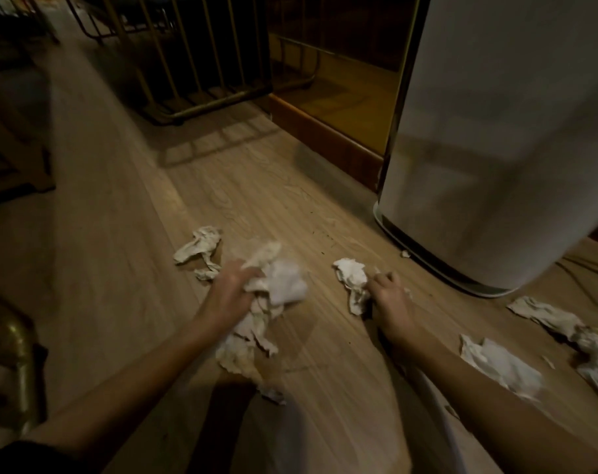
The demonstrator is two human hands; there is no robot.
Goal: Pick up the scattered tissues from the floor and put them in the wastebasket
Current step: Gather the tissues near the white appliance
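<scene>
Crumpled white tissues lie scattered on the wooden floor (pixel 126 234). My left hand (pixel 231 285) grips a bundle of tissues (pixel 284 282), with more paper trailing below it toward me. My right hand (pixel 390 295) is closed on one crumpled tissue (pixel 354 278) that touches the floor. Another tissue (pixel 198 248) lies just beyond my left hand. Two more tissues lie to the right of my right arm, one (pixel 499 364) near the forearm and one (pixel 564 326) further right. No wastebasket can be told for sure.
A tall white appliance (pixel 496 148) stands at the right, close to my right hand. A barred metal frame (pixel 195 63) and a wooden threshold (pixel 325 131) lie ahead. A brass-coloured object (pixel 14 354) sits at the lower left, and dark items line the left edge.
</scene>
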